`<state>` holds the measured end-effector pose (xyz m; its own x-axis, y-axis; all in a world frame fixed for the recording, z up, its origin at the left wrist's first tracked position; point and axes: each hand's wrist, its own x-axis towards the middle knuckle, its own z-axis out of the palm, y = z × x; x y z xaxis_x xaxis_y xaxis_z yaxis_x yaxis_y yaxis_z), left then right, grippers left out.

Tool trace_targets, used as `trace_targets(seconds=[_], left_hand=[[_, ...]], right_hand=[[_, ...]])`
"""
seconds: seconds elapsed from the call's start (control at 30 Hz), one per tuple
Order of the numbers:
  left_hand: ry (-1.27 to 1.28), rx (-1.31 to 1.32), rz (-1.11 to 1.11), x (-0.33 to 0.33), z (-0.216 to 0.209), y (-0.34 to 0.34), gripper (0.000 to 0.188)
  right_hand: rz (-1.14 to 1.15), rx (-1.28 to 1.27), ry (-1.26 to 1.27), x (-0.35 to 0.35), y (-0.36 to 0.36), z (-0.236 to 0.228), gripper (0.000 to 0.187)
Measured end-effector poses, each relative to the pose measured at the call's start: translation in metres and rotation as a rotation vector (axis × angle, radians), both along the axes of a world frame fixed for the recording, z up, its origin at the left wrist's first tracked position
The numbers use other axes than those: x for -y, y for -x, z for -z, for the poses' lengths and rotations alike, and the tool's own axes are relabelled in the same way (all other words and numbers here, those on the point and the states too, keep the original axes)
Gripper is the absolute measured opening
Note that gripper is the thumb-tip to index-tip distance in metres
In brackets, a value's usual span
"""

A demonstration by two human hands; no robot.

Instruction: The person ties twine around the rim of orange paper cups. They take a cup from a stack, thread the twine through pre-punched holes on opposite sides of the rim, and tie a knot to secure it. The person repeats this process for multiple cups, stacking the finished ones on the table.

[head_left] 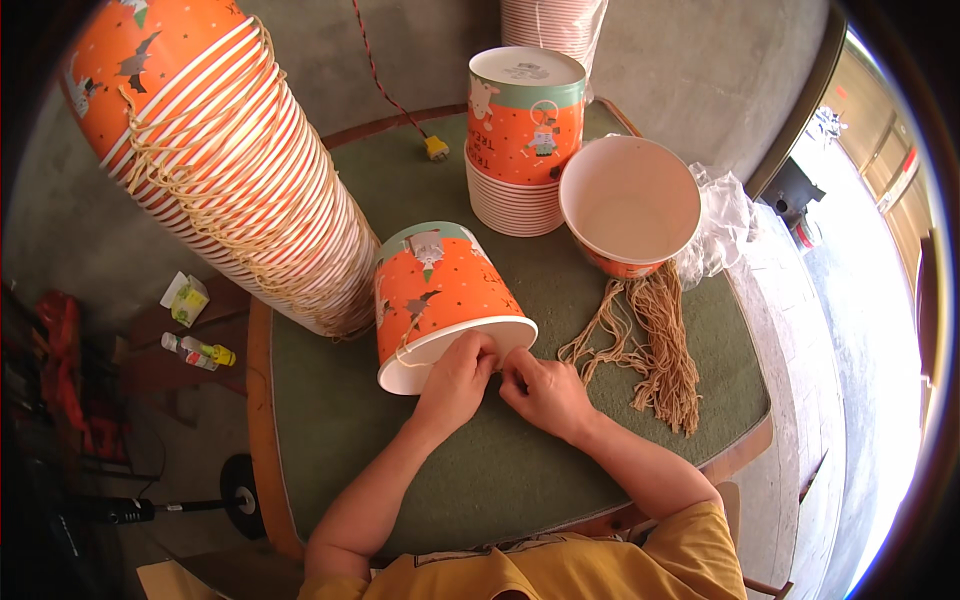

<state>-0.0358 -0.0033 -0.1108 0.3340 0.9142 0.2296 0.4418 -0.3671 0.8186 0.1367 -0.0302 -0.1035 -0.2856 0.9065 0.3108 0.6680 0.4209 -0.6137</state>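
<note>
An orange paper bucket (440, 282) with a green base band and cartoon figures lies tilted on the table, its white-rimmed mouth toward me. A thin tan cord (404, 350) hangs at the left of that mouth. My left hand (458, 382) is closed in a pinch at the opening, overlapping the lower rim. Close beside it, my right hand (546, 394) is also pinched closed, at the rim's right side. The fingertips of both hands almost meet. Whatever they pinch is too small and hidden to make out.
A tall leaning stack of orange buckets (245, 170) with cord handles stands left. Upside-down buckets (525, 130) are stacked behind, beside an upright bucket (632, 205). A bundle of tan cords (662, 350) lies right, near clear plastic (715, 225). A yellow plug (436, 148) rests on the green tabletop (420, 500).
</note>
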Motion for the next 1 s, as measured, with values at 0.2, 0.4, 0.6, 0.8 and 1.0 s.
trace_targets(seconds=[0.2,0.4,0.6,0.8,1.0], left_hand=[[-0.126,-0.085,0.073,0.004,-0.002,0.004,0.02],[-0.109,-0.106,0.023,0.008,-0.001,0.003,0.019],[-0.014,-0.018,0.005,0.011,-0.007,0.008,0.016],[-0.042,0.002,0.003,0.013,-0.002,0.016,0.017],[-0.192,-0.021,0.005,0.014,0.002,0.016,0.021]], right_hand=[[0.02,-0.068,-0.032,-0.001,0.002,0.006,0.016],[0.025,-0.075,-0.008,-0.002,0.005,0.006,0.016],[-0.034,-0.147,-0.037,0.004,0.006,-0.009,0.034],[-0.075,-0.096,-0.015,0.006,0.009,-0.005,0.047],[-0.061,-0.079,0.092,0.006,0.013,-0.004,0.05]])
